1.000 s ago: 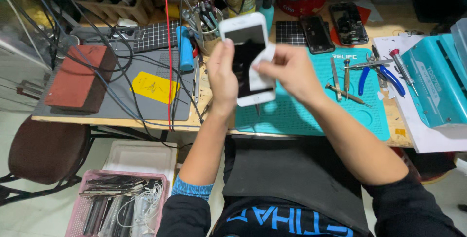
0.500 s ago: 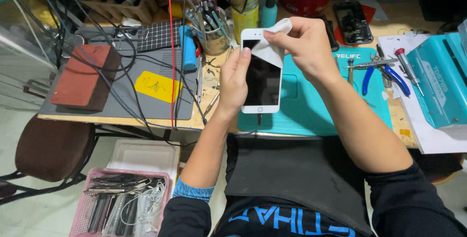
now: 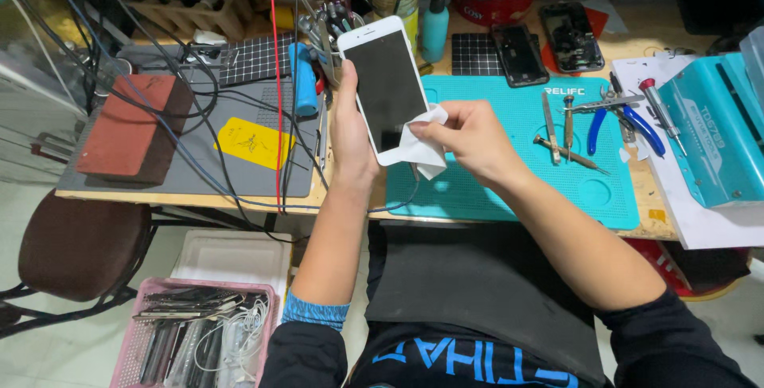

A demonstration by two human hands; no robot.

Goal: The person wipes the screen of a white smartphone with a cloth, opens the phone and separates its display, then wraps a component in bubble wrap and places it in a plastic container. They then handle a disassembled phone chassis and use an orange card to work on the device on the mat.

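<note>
A white smartphone [image 3: 383,81] with a dark screen is held upright and slightly tilted over the workbench. My left hand [image 3: 350,137] grips it along its left edge and lower end. My right hand [image 3: 469,137] pinches a small white wipe [image 3: 419,149] and presses it against the phone's lower right corner. Both hands hover above the near left part of a teal work mat [image 3: 509,189].
On the teal mat lie screwdrivers, tweezers and blue-handled pliers [image 3: 625,121]; two dark phones [image 3: 517,54] lie at its far edge. A grey mat [image 3: 183,173] with a red-brown block [image 3: 131,125] and cables sits left. A teal box [image 3: 712,129] stands right, and a pink basket [image 3: 191,332] sits on the floor.
My right hand has slid the wipe from the phone's top edge down to its bottom right corner. The phone has risen and tilted a little.
</note>
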